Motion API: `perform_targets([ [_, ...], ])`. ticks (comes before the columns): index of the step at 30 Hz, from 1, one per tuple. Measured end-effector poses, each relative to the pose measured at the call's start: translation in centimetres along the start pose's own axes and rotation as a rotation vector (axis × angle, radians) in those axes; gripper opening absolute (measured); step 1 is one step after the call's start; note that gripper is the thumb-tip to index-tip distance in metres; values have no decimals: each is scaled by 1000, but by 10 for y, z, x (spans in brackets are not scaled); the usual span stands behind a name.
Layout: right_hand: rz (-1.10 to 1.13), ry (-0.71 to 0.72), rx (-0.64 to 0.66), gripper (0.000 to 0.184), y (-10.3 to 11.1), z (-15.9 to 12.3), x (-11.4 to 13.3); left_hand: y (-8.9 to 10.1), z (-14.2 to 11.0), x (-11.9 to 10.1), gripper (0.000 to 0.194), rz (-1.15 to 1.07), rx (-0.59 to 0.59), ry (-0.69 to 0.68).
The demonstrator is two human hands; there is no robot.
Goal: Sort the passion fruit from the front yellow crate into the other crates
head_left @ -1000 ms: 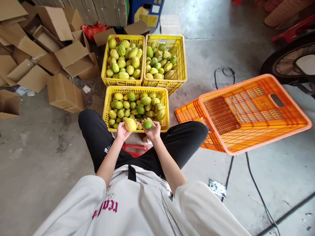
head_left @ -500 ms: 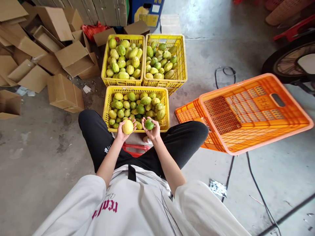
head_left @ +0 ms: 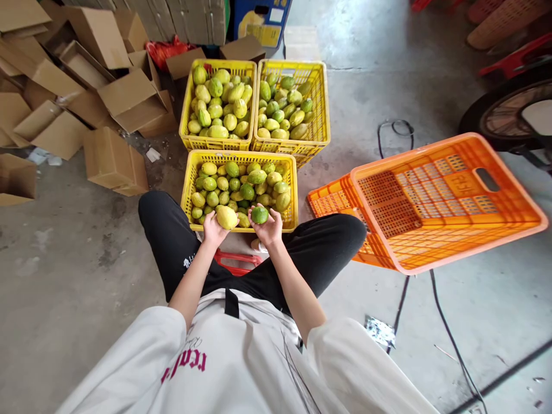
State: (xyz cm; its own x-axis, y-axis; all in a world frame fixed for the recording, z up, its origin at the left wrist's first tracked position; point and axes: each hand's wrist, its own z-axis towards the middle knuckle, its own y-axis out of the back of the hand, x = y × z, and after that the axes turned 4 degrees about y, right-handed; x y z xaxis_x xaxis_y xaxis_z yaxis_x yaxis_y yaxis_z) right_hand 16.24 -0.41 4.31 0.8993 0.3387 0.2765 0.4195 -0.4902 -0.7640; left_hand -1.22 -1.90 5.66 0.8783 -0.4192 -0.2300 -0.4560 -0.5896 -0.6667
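My left hand (head_left: 214,229) cups a pale yellow fruit (head_left: 227,217) at the near rim of the closest yellow crate (head_left: 187,185). My right hand (head_left: 269,231) holds a smaller green fruit (head_left: 259,214) beside it, palm up. Both hands hover just above the crate's front edge, between my knees in black trousers. The crate is full of green and yellow fruit.
Two more yellow crates (head_left: 184,123) (head_left: 323,109) of the same fruit stand behind the first. An empty orange crate (head_left: 440,198) tilts on another at the right. Cardboard boxes (head_left: 114,164) are piled at the left. Black cables (head_left: 448,333) cross the concrete floor. A wheel (head_left: 509,115) shows at far right.
The yellow fruit has turned in my left hand and the green fruit has shifted slightly in my right. Both hands stay in the same place.
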Motion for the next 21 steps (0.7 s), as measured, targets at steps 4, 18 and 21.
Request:
perform_targets([
  [4, -3, 21, 64, 25, -3, -3, 0, 1, 2, 2, 28, -22, 24, 12],
  [18, -6, -21, 9, 9, -3, -4, 0, 1, -3, 1, 25, 71, -22, 83],
  [21, -24, -35, 34, 10, -3, -3, -2, -1, -5, 2, 26, 117, -18, 103],
])
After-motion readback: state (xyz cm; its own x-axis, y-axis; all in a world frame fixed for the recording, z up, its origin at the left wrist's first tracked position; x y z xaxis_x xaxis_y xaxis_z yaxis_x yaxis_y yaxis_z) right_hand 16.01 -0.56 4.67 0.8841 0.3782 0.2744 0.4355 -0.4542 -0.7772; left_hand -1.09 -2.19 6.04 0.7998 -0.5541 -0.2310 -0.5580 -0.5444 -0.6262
